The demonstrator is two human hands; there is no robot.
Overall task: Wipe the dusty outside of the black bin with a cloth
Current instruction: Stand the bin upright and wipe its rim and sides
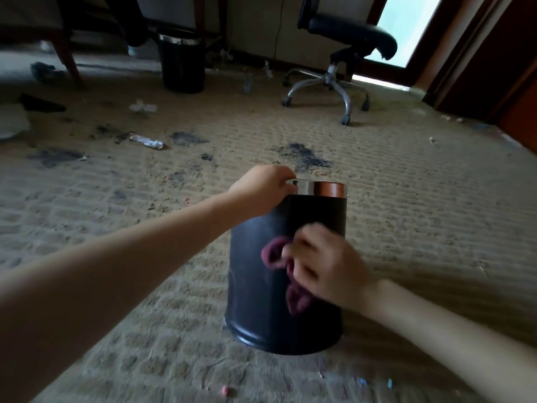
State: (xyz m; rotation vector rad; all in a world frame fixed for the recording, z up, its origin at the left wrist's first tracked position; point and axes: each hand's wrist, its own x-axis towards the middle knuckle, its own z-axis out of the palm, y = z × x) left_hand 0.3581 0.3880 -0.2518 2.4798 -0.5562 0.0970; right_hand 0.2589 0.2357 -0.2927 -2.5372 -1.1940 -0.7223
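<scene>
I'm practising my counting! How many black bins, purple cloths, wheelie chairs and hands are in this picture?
Black bins: 2 (near bin, far bin)
Purple cloths: 1 (purple cloth)
Wheelie chairs: 1 (wheelie chair)
Hands: 2 (left hand, right hand)
Total: 6

- The near wall of the black bin (255, 301) is taken up at mid-height by the right hand (325, 266) and the cloth (276, 255) bunched in it.
- The left end of the chrome rim is covered by the left hand (261, 190); the right end is left exposed.
- Open carpet (421, 228) is available on both sides of the bin.
- Farther back, passage is obstructed by a second bin (181, 65) and an office chair (343, 48).
</scene>
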